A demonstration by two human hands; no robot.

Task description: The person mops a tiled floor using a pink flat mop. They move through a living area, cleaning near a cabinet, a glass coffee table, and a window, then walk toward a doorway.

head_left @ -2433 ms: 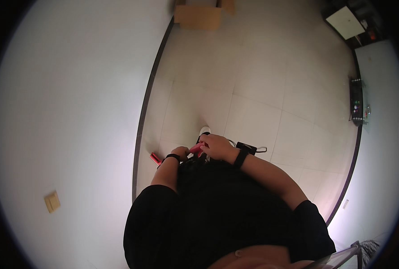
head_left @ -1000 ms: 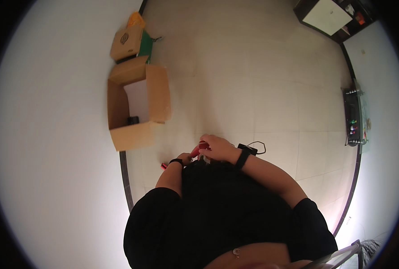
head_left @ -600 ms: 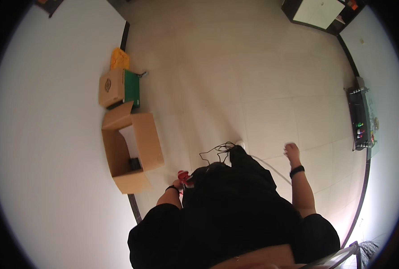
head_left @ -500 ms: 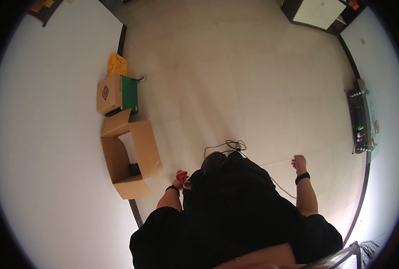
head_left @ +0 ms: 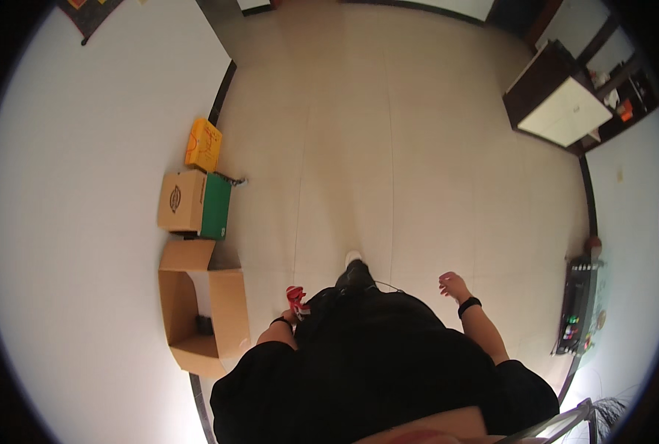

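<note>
Down at my left side, my left hand (head_left: 288, 317) is closed on a red-and-white item (head_left: 295, 296), its kind too small and blurred to tell. Most of that hand's fingers are hidden by the item and my black clothing. My right hand (head_left: 453, 285) is held out over the floor on the right, a black band on its wrist. Its fingers are loosely curled and apart, with nothing visible in them. A white shoe (head_left: 354, 257) shows ahead of my body, and a thin dark cable (head_left: 390, 286) runs beside it.
Along the left wall stand an open cardboard box (head_left: 229, 307) with a dark thing inside, a brown-and-green carton (head_left: 183, 201) and a yellow box (head_left: 203, 145). On the right are a black rack (head_left: 580, 296) and a white-doored cabinet (head_left: 565, 111). Pale tiled floor (head_left: 344, 148) stretches ahead.
The boxes and furniture have shifted lower in view as I moved forward. A shoe has come into sight, and less cable shows. My right hand has swung inward; the left still holds the red-and-white item.
</note>
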